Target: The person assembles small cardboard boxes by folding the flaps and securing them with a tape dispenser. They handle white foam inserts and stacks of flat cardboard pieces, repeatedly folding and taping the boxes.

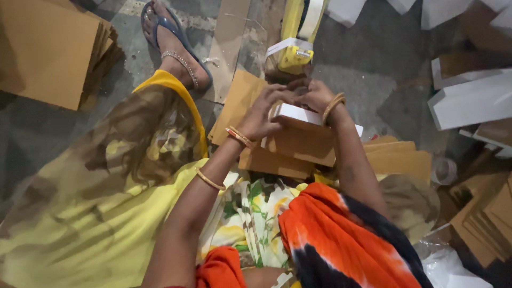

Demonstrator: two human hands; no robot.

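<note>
My left hand (262, 113) grips the near side of a small box (296, 114) with a white top and brown cardboard sides. My right hand (313, 95) curls over its far edge, fingers closed on it. The box rests on a stack of brown cardboard pieces (282, 160) lying across my lap. Both wrists carry gold bangles. Just beyond the hands stands a yellow tape dispenser (294, 53) with a white strip over it.
A pile of flat brown cardboard sheets (50, 50) lies at far left. My sandalled foot (176, 45) stretches out on the grey floor. White boxes (469, 98) and more brown card stacks (482, 218) crowd the right side, beside a tape roll (444, 170).
</note>
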